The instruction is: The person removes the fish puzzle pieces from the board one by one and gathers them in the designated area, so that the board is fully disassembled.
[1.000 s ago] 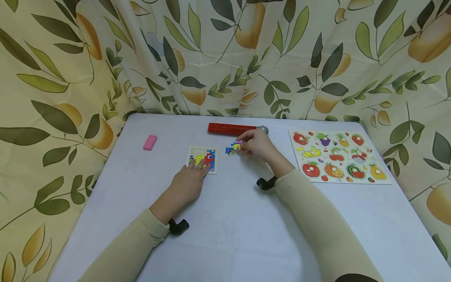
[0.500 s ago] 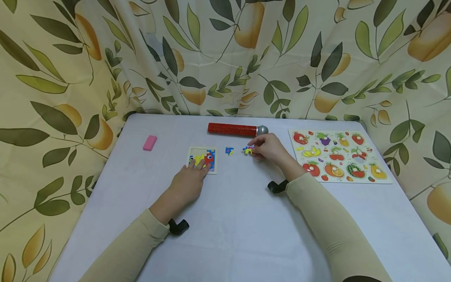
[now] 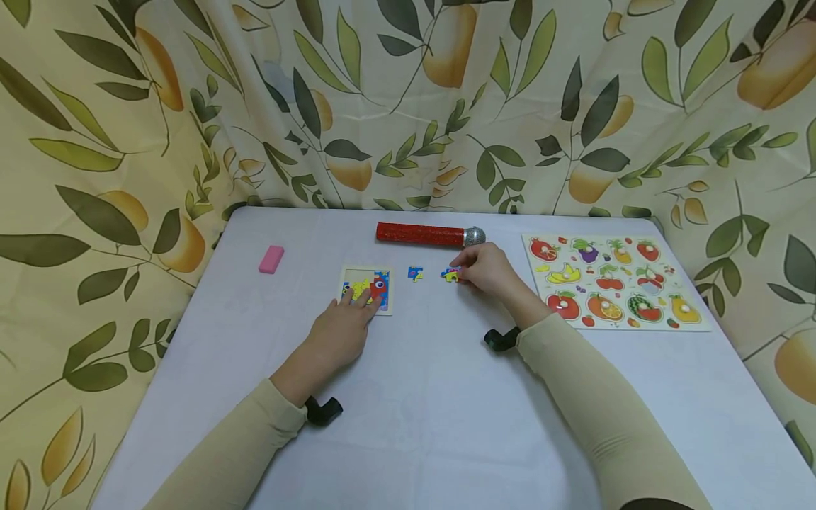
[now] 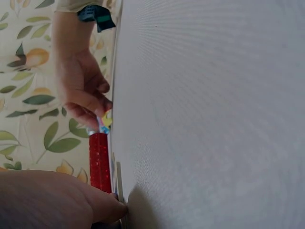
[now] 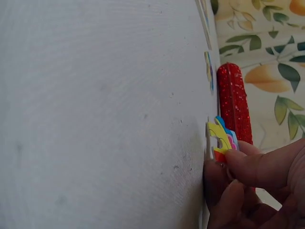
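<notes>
In the head view a small square puzzle board (image 3: 358,273) with a colourful picture lies on the white table. My left hand (image 3: 338,331) rests on it with fingers spread over the picture. To the right, my right hand (image 3: 489,270) pinches a yellow, blue and pink jigsaw piece (image 3: 450,275) between thumb and fingers. In the right wrist view this piece (image 5: 220,140) is tilted up close to the tabletop. Between board and hand lies another jigsaw piece (image 3: 415,273), mostly blue and yellow. The left fingers hide the lower part of the board's picture.
Behind the pieces lies a red glittery stick (image 3: 417,234) with a silvery ball end, like a microphone. A pink block (image 3: 271,259) sits at the left. At the right is a white fruit puzzle board (image 3: 615,283). A leaf-patterned curtain (image 3: 408,106) hangs beyond the table.
My right hand has moved right with its jigsaw piece, away from the piece that stays on the table, then nearly stopped. The left hand has kept its place on the board.
</notes>
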A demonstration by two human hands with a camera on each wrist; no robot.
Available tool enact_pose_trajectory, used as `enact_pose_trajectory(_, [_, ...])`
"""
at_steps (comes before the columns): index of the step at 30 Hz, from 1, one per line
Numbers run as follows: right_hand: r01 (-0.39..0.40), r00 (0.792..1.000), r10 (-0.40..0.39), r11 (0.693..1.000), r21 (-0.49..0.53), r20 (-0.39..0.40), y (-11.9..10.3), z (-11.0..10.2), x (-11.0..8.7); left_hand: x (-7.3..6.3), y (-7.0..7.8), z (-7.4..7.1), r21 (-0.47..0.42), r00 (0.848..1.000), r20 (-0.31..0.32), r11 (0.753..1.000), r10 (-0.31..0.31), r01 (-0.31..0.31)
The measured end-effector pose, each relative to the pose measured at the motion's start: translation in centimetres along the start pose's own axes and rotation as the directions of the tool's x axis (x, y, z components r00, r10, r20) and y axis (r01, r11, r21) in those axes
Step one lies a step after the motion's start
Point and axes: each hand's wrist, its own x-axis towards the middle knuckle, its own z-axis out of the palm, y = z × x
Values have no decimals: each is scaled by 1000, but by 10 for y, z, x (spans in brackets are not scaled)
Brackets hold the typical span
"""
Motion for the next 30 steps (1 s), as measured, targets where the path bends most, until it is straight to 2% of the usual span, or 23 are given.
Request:
enact_pose_trajectory(17, [108, 987, -123, 985, -134, -104, 6, 8, 2, 2, -1, 3, 7, 1000, 7, 1000, -4, 4])
enact_pose_trajectory(30, [89, 989, -108, 980, -176, -102, 6, 12, 4, 3, -3, 6, 39, 1000, -8, 999, 8, -8])
